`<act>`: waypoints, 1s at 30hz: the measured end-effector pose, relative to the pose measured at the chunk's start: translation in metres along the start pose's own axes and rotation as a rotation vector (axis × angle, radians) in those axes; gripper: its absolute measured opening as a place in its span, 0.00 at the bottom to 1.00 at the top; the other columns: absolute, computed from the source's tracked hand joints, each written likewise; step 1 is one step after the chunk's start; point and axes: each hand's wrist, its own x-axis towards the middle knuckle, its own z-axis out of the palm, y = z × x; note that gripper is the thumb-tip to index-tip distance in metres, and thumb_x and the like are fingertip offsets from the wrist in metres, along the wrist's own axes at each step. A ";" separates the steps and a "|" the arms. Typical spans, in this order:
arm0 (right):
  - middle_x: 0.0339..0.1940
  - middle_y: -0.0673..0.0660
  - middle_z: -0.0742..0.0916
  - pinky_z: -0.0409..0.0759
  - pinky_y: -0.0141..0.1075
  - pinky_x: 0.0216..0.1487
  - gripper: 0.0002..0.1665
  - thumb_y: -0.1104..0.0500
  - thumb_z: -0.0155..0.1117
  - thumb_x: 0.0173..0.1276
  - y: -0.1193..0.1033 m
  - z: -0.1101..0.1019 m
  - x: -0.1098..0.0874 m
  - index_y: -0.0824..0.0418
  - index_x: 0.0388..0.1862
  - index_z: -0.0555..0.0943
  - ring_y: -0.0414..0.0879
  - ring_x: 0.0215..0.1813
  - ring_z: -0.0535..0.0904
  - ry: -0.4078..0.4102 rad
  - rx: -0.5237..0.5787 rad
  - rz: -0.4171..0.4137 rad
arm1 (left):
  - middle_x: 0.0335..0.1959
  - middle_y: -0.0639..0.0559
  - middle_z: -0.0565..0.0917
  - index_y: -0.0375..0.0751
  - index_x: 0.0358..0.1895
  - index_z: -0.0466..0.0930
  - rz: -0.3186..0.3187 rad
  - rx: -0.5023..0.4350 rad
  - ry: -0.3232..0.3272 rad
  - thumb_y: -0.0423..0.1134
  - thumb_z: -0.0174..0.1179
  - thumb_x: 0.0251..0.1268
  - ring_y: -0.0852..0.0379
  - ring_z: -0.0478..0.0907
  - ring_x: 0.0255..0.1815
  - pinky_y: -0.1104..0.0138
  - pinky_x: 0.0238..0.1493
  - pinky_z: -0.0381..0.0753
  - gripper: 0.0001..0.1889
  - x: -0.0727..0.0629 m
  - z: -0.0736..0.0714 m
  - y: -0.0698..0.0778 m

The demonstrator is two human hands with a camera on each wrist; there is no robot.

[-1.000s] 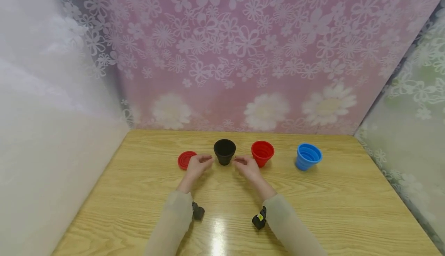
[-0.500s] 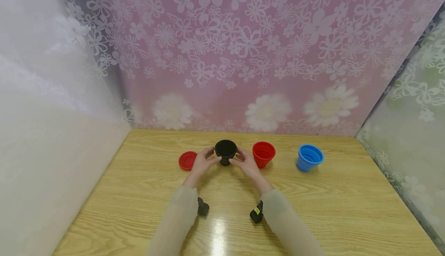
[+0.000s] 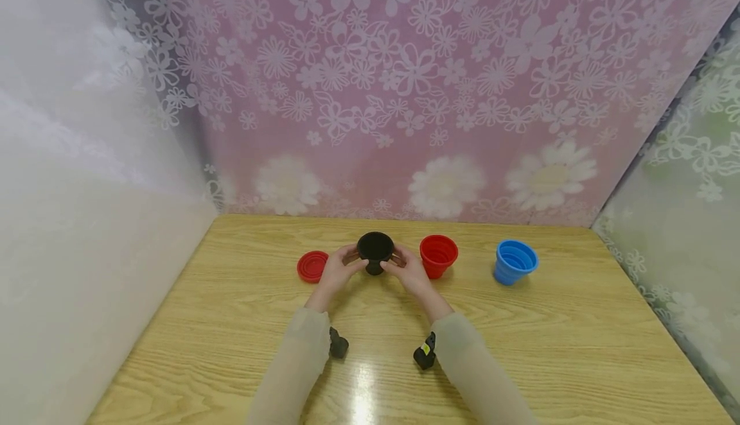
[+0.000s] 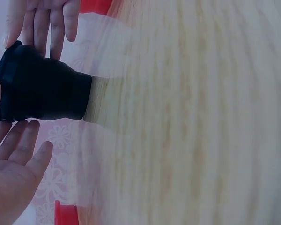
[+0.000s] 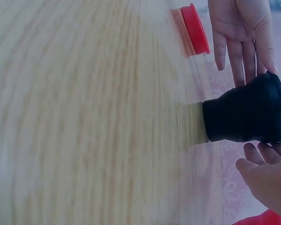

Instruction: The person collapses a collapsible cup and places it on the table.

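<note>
A black collapsible cup (image 3: pixel 375 253) stands upright, expanded, at the back middle of the table, its base at the wood in both wrist views. My left hand (image 3: pixel 338 272) grips it from the left, thumb at the front of the rim and fingers along the side. From the right, my right hand (image 3: pixel 411 273) holds it the same way. In the left wrist view, the cup (image 4: pixel 47 86) shows its stepped wall between both hands. A flattened red collapsible cup (image 3: pixel 312 266) lies just left of my left hand, partly covered by it.
An expanded red collapsible cup (image 3: pixel 438 256) stands just right of my right hand. Farther right is a blue collapsible cup (image 3: pixel 514 262). The wooden table (image 3: pixel 549 341) meets a pink flowered backdrop (image 3: pixel 370 91) behind the cups and pale cloth at both sides.
Both hands have moved inward from beside the black cup and now grip its rim and sides. The cup stays at its place; little differs over the last half second.
</note>
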 end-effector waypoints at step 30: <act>0.53 0.58 0.77 0.74 0.41 0.49 0.31 0.56 0.65 0.56 -0.027 -0.005 -0.036 0.61 0.58 0.70 0.51 0.51 0.73 0.116 -0.074 -0.071 | 0.49 0.37 0.74 0.29 0.54 0.70 0.074 -0.048 0.014 0.33 0.58 0.57 0.45 0.71 0.51 0.61 0.49 0.73 0.21 -0.029 0.000 0.024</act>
